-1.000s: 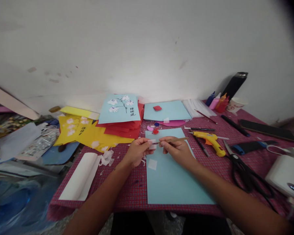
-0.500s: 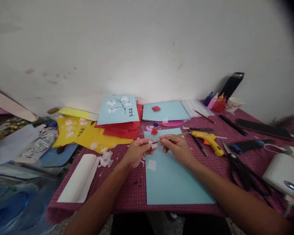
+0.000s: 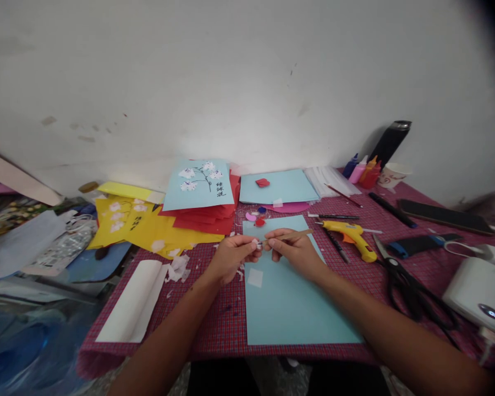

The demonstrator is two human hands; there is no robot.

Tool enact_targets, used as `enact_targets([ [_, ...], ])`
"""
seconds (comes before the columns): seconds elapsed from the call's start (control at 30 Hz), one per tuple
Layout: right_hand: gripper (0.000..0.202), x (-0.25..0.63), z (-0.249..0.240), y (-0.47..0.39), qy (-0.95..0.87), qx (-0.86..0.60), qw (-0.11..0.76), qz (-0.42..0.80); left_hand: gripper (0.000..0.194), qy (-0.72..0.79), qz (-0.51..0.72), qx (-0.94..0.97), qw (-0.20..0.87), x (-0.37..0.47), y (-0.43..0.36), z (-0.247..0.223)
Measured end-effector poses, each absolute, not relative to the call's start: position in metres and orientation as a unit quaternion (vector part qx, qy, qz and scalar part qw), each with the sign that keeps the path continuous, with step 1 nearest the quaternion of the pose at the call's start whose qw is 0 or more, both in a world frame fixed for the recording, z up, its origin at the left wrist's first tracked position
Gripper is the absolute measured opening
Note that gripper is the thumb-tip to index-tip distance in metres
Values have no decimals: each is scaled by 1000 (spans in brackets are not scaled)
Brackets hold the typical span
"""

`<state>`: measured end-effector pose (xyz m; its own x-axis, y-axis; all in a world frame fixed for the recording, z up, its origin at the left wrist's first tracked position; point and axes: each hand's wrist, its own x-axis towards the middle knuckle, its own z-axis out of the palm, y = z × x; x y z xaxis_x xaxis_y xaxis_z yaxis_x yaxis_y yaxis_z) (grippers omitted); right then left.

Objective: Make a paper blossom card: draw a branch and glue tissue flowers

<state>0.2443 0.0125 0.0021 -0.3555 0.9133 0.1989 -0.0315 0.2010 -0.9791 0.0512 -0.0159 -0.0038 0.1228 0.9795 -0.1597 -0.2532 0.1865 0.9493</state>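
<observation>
My left hand (image 3: 232,257) pinches a small piece of white paper (image 3: 255,242), now bunched and mostly covered by the fingertips. In my right hand (image 3: 296,254) is a paintbrush (image 3: 300,235) with a pale wooden handle, its tip against the paper. Both hands are above the top part of a light blue sheet (image 3: 291,305). A small white paper square (image 3: 254,277) lies on that sheet. Just beyond the fingers are a red paint lid (image 3: 259,223), a pink one (image 3: 251,217) and a blue one (image 3: 262,210).
On the right lie a yellow glue gun (image 3: 350,235), black scissors (image 3: 400,278) and a white power bank (image 3: 480,291). Left are a folded white paper (image 3: 127,305) and paper scraps (image 3: 178,268). A blue card with white flowers (image 3: 198,184) tops a red paper stack (image 3: 214,220).
The small white paper has been folded or bunched between my left fingers. The paintbrush's handle end has tilted slightly lower, and both hands have stayed nearly in place.
</observation>
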Motion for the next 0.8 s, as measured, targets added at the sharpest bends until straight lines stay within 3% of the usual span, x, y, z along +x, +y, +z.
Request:
enact_targets([
  [0.13,26,250,7,14,-639,-335,463,515,39,445,490,401,633,51,-16,0],
  [0.4,34,246,4,15,-646,-363,465,484,37,444,478,415,634,51,-17,-2],
  [0.63,24,250,-1,15,-625,-301,475,542,33,441,470,422,637,52,-18,0],
  [0.8,29,247,3,14,-631,-341,461,522,34,438,465,433,636,50,-17,-3],
])
